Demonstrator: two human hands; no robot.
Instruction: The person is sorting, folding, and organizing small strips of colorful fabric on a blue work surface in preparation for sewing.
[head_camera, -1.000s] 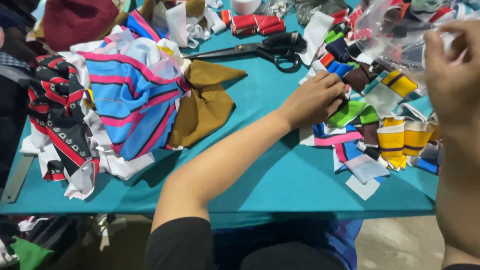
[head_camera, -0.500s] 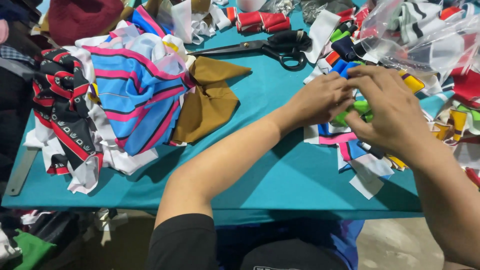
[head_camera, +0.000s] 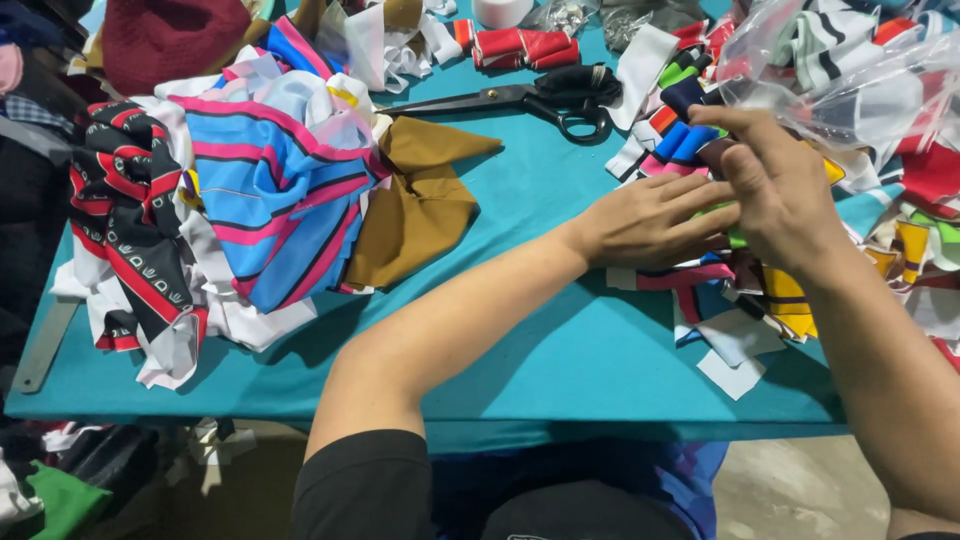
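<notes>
1. The left hand (head_camera: 650, 220) lies flat, fingers spread, pressing the pile of small fabric scraps (head_camera: 740, 300) on the teal table (head_camera: 540, 340).
2. The right hand (head_camera: 775, 190) hovers just above that pile, fingers loosely curled; whether it pinches a scrap is unclear.
3. Black scissors (head_camera: 540, 98) lie beyond the pile.

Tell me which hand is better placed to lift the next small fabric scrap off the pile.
The right hand. It sits raised over the pile of small fabric scraps with its fingers curled and seemingly free to pinch, while the left hand lies flat on the scraps, pressing them to the teal table.
</notes>
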